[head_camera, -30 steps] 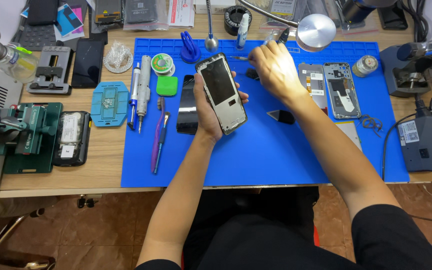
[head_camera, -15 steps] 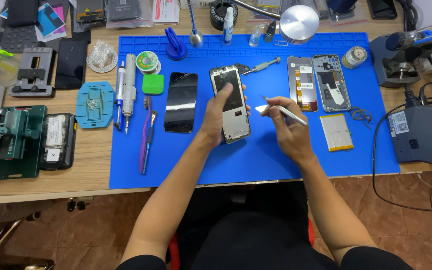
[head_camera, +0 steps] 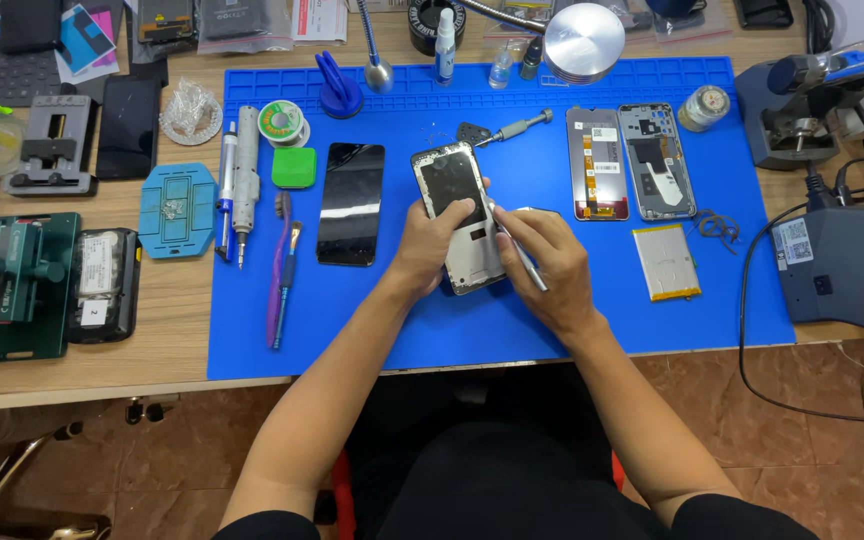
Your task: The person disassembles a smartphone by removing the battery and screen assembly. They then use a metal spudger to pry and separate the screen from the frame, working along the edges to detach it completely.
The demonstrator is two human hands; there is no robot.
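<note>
A person sits at a wooden workbench, both forearms reaching forward over a large blue work mat (head_camera: 372, 330). The left hand (head_camera: 430, 245) grips a phone frame (head_camera: 457, 215) from its left side, fingers curled around the lower edge and the thumb pressed on the dark upper face, holding it tilted just above the middle of the mat. The right hand (head_camera: 542, 255) is closed around a thin metal tool (head_camera: 517, 255), pinched like a pen between thumb and fingers, with its tip touching the right edge of the frame.

Just left of the hands, a black phone screen (head_camera: 350, 203) lies flat on the mat. Further left lie a purple brush (head_camera: 279, 270), a silver electric screwdriver (head_camera: 245, 170), a green square pad (head_camera: 294, 168) and a spool of solder wire (head_camera: 281, 121). To the right of the hands lie two opened phone parts side by side, a display back (head_camera: 595, 163) and a grey back housing (head_camera: 655, 161), with a flat silver battery (head_camera: 666, 262) below them.

A round lamp head (head_camera: 583, 42) hangs over the far edge of the mat. On the bare table (head_camera: 182, 300) to the left sit a light blue repair jig (head_camera: 178, 210) and a green clamp fixture (head_camera: 12, 285).
</note>
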